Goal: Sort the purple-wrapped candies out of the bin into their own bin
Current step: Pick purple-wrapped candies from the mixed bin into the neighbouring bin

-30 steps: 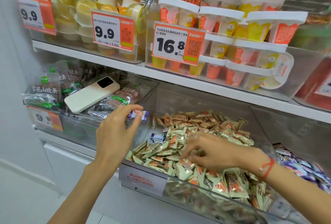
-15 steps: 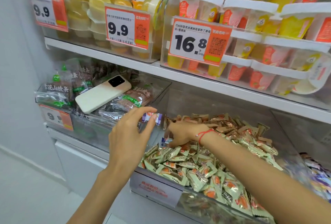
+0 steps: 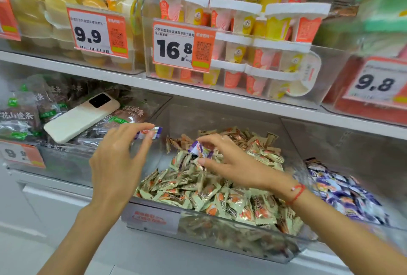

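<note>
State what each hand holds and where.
Left hand: purple candy, pinched at its end. Right hand: another purple sweet, pinched at its edges.

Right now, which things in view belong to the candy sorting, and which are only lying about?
Job:
left hand
right hand
purple-wrapped candies
mixed candy bin
purple candy bin

Not job:
white phone
pudding cups
price tags

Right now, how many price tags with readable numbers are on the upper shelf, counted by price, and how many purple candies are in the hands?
Tag 9.9: 1
Tag 16.8: 1
Tag 9.8: 1
Purple candy in left hand: 1
Purple candy in right hand: 1
Total: 3 tags, 2 candies
</note>
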